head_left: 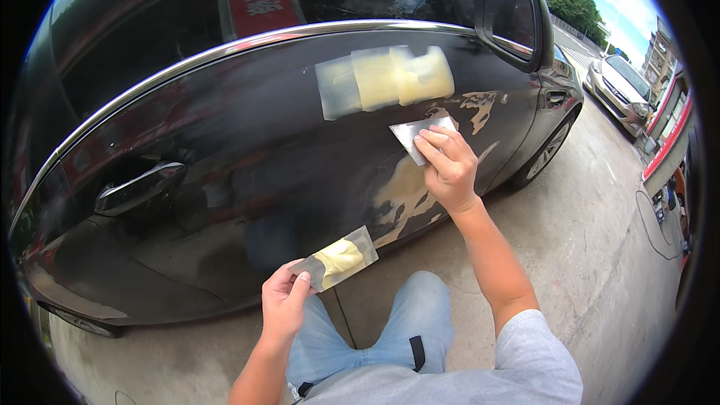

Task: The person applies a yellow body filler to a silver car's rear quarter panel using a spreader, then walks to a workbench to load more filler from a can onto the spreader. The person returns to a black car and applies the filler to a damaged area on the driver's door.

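My left hand (283,301) pinches one end of a flat grey rectangular plate (363,246), held low beside the car door. A mound of pale yellow body filler (340,261) lies on that plate. In my right hand (452,169) is a whitish scraper (411,135) with a slanted edge, close against the door panel; whether its edge touches cannot be told. Just above it, a broad patch of pale yellow filler (401,79) covers part of the black car door (247,120). Below the scraper the door shows sanded tan and grey areas (405,193).
The door handle (141,187) is at the left, the side mirror (513,19) juts out at upper right. A chrome strip (262,40) runs under the window. Concrete ground (570,255) lies below. Another car (621,90) is parked at far right, near a thin cable (651,229).
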A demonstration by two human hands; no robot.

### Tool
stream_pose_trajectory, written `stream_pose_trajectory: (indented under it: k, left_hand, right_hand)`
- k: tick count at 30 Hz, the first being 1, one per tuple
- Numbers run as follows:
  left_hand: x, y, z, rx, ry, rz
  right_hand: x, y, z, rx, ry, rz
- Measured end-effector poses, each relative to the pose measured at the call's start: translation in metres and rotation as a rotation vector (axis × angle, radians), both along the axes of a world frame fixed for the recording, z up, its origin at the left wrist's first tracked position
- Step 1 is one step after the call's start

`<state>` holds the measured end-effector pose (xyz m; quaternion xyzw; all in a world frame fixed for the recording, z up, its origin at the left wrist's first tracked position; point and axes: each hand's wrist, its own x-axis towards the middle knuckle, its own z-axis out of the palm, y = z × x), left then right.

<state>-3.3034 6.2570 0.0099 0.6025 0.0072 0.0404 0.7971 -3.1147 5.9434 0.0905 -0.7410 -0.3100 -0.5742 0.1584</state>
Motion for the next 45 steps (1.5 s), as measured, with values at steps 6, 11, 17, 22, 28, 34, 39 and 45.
stream_pose_trajectory:
  k: [6, 11, 17, 22, 28, 34, 39, 45]
  left_hand:
    - [0.031, -0.028, 0.035, 0.064, -0.096, -0.207]
    - [0.048, -0.046, 0.044, 0.195, -0.099, -0.224]
    - [0.034, -0.023, 0.038, 0.111, -0.134, -0.058]
    - [0.009, 0.0, 0.018, 0.027, -0.062, -0.011]
    - [-0.016, 0.007, -0.024, -0.009, 0.056, -0.013]
    - [-0.025, 0.016, -0.043, 0.008, 0.134, 0.001]
    - [-0.022, 0.02, -0.043, -0.003, 0.145, 0.009]
    - [-0.018, 0.021, -0.039, 0.022, 0.144, 0.025]
  right_hand:
    - [-0.079, -0.007, 0.016, 0.61, 0.954, 0.759]
    - [-0.106, -0.004, 0.026, 0.444, 1.291, 1.044]
    - [-0.09, -0.02, 0.047, -0.196, 1.17, 0.649]
    - [-0.023, -0.012, 0.098, -0.172, 0.226, 0.183]
    - [0.052, 0.024, 0.14, -0.172, 0.051, 0.115]
    - [0.036, 0.027, 0.116, -0.19, 0.138, 0.089]
    - [0.009, 0.028, 0.056, -0.13, 0.003, 0.038]
    - [-0.015, 0.037, 0.014, -0.11, 0.033, -0.001]
